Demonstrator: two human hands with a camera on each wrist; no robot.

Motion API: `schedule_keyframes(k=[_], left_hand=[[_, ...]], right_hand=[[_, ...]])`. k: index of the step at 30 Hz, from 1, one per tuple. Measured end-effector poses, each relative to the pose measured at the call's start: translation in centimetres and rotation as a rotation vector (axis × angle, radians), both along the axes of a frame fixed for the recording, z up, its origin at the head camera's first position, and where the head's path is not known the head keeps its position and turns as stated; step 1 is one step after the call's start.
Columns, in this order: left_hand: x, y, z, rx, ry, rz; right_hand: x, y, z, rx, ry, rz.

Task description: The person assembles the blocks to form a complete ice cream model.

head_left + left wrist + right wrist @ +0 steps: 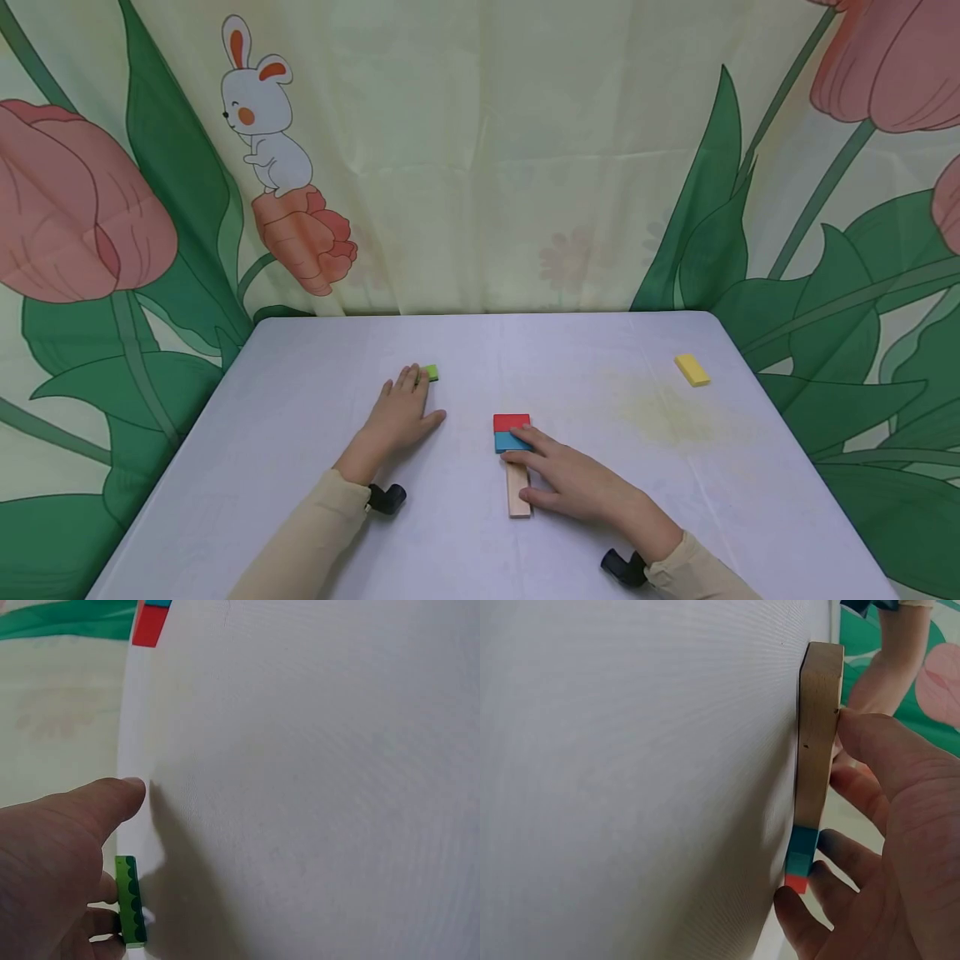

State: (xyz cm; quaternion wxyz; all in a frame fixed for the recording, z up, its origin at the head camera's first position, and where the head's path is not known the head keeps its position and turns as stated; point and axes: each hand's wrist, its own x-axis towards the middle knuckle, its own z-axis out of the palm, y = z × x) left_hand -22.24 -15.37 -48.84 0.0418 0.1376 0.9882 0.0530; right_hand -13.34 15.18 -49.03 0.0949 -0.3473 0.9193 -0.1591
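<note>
My left hand (pixel 396 421) reaches forward with its fingers extended over a green block (pixel 431 372). In the left wrist view, the fingertips touch the side of this green block (pixel 130 901), and the thumb stands away from it. A plain wooden block (pixel 517 493), a blue block (pixel 510 442) and a red block (pixel 512 422) lie in a line at the table's middle. Over them rests my right hand (pixel 577 477), fingers spread, the thumb at the wooden block and fingertips at the blue one. The right wrist view shows the wooden block (pixel 817 742) butted against the blue block (pixel 802 844).
A yellow block (pixel 692 370) lies at the far right of the white-covered table (pixel 450 542). Behind the table hangs a curtain (pixel 487 167) printed with tulips and a rabbit.
</note>
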Motion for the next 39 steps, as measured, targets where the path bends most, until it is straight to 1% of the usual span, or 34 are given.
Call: schedule_keyframes(k=[5, 13, 19, 26, 31, 35, 39], left_hand=[[0.0, 0.6, 0.0, -0.007, 0.0, -0.01], [0.0, 1.6, -0.7, -0.02, 0.005, -0.031], [0.0, 2.5, -1.1, -0.033, 0.04, -0.044], [0.4, 3.7, -0.7, -0.042, 0.04, -0.062], [0.7, 4.2, -0.5, -0.055, 0.036, -0.055], [0.7, 4.5, -0.6, -0.066, 0.036, -0.052], [0.8, 5.1, -0.7, -0.08, 0.041, -0.066]], right_hand=[[0.2, -0.1, 0.3, -0.006, -0.017, -0.015], [0.3, -0.3, 0.2, -0.005, -0.027, -0.029], [0.3, -0.3, 0.1, -0.02, -0.02, -0.022], [0.3, -0.5, 0.2, -0.019, -0.029, -0.032], [0.4, -0.6, 0.2, -0.001, -0.04, -0.043], [0.4, -0.5, 0.3, 0.006, -0.046, -0.048], [0.4, -0.6, 0.3, 0.008, -0.048, -0.05]])
